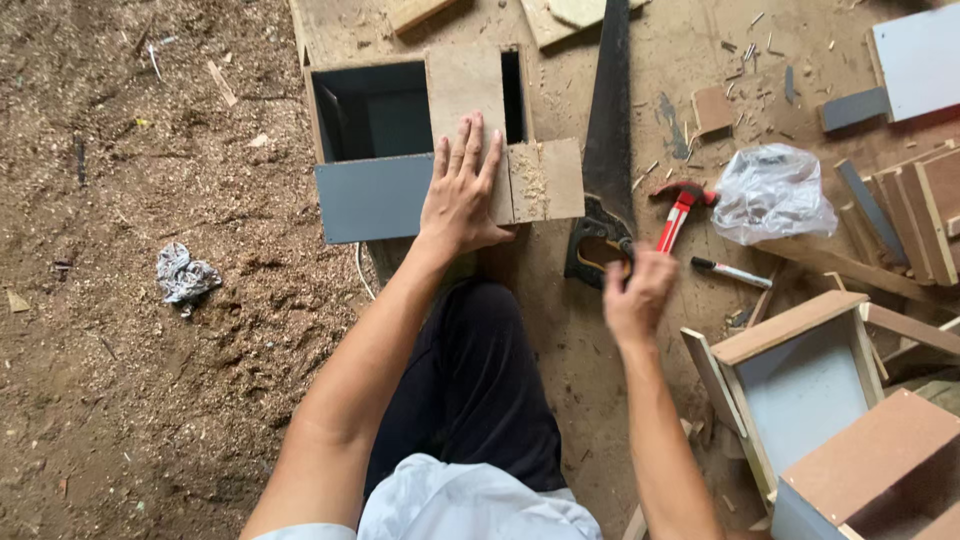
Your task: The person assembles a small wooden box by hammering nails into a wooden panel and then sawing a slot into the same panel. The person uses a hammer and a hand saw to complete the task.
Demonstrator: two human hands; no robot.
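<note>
The left hand (462, 195) lies flat and released on a brown fibreboard panel (470, 120) over a grey open box (375, 195), while the blurred right hand (637, 295), clenched near the black-handled handsaw (603, 190), hides whatever it grips.

The open box (375, 150) far left of centre has a grey front panel, a dark, shadowed inside and pale brown board edges; the board (535, 180) lying across it is tan, dusted with lighter sawdust. The saw (605, 140) has a black blade and a black handle. The hammer (682, 212) has a red handle with a dark head. The marker (732, 272) to the right is white with a black cap. The bag (770, 193) is clear and whitish. The near right boxes (810, 385) are brown outside, pale grey inside. The ground is brown sawdust
</note>
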